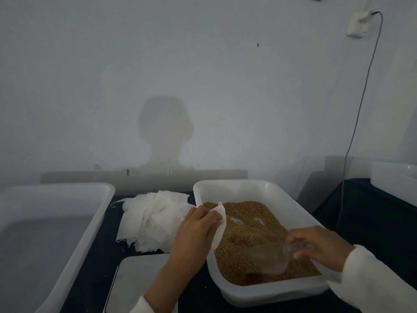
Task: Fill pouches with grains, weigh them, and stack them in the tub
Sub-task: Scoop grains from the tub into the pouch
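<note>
Here your left hand (198, 224) pinches a white pouch (220, 224) between thumb and curled fingers (215, 219), holding it over the left rim of the grain tray (248, 185). Your right hand (316, 242) grips the handle of a clear scoop (267, 258), its fingers wrapped round it, and the scoop's bowl lies in the brown grains (248, 224) near the tray's front. A loose pile of empty pouches (153, 220) sits on the dark worktop (90, 279) between this tray and the large white tub (45, 233) at your left. A white scale (135, 281) lies just in front of the pile.
</note>
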`<state>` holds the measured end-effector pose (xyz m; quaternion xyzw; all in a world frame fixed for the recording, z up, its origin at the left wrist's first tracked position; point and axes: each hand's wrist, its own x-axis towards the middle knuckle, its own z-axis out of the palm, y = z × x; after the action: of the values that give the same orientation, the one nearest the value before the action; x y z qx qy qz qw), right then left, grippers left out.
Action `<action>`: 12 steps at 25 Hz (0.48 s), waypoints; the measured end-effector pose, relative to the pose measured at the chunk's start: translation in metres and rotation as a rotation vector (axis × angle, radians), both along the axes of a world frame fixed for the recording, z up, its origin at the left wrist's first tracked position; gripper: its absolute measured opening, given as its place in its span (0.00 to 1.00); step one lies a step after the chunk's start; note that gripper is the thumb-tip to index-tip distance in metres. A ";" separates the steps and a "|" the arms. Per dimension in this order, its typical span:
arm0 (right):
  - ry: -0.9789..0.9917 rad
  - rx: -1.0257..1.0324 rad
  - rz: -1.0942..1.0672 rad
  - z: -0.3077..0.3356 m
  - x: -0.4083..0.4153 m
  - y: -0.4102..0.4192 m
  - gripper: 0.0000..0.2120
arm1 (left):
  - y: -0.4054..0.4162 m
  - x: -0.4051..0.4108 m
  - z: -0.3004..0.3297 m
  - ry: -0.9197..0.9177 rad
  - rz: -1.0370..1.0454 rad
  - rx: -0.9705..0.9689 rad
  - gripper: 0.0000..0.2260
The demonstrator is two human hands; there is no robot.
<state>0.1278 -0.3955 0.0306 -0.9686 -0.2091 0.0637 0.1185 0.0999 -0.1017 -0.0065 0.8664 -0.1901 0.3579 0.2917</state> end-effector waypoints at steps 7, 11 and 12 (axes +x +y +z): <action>0.041 0.311 -0.066 0.027 -0.008 -0.031 0.06 | -0.015 0.031 0.003 0.043 -0.084 0.167 0.07; -0.049 0.312 -0.057 0.061 -0.008 -0.033 0.07 | -0.029 0.030 0.013 0.078 -0.180 0.139 0.02; -0.070 0.294 -0.056 0.068 -0.008 -0.032 0.07 | -0.032 0.029 0.015 0.082 -0.187 0.139 0.03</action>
<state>0.1197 -0.4276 0.0984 -0.9478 -0.1932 -0.0050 0.2536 0.1294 -0.1337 0.0090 0.8770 -0.2825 0.2792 0.2705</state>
